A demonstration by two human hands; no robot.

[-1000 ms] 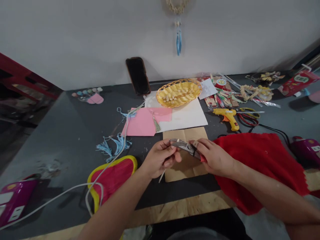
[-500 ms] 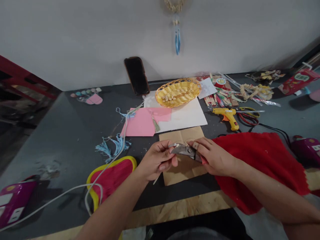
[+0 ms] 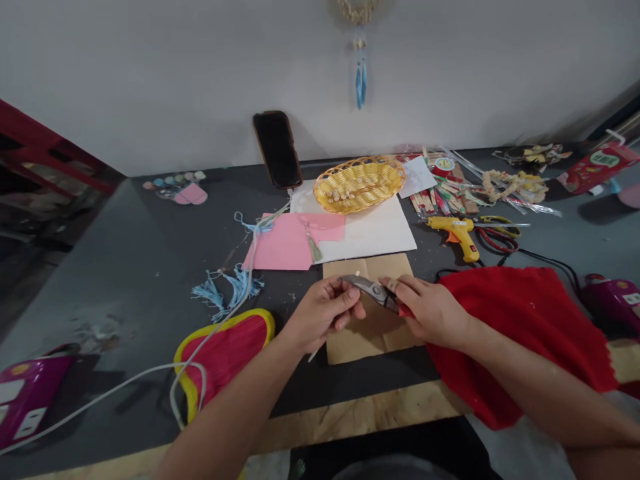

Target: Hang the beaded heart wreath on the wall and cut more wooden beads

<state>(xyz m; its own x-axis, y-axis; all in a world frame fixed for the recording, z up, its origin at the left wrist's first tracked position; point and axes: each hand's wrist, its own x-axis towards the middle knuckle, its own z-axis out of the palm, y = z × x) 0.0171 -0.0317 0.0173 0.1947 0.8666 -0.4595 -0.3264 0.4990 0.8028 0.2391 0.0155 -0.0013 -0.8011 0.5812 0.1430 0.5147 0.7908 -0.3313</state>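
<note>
My right hand (image 3: 433, 313) is closed round the red handles of a pair of pruning shears (image 3: 373, 288), whose grey blades point left. Closed in a pinch, my left hand (image 3: 325, 313) is right at the blade tips. A thin pale stick (image 3: 313, 356) pokes out below its fingers; most of it is hidden by the hand. A small pale bit shows at the upper edge of the blades. Both hands are above a creased sheet of brown cardboard (image 3: 370, 343).
A yellow woven basket (image 3: 367, 177) sits on white sheets behind pink paper (image 3: 277, 250). To the right are a yellow glue gun (image 3: 455, 230) and red cloth (image 3: 515, 333). Blue tassels (image 3: 225, 290), a white cable (image 3: 253, 257) and a pink-and-yellow pad (image 3: 225, 353) lie left. A phone (image 3: 277, 150) leans on the wall.
The shears' blades look closer together than before, and they have tilted slightly. Both hands stay in nearly the same place; the whole view has shifted a little.
</note>
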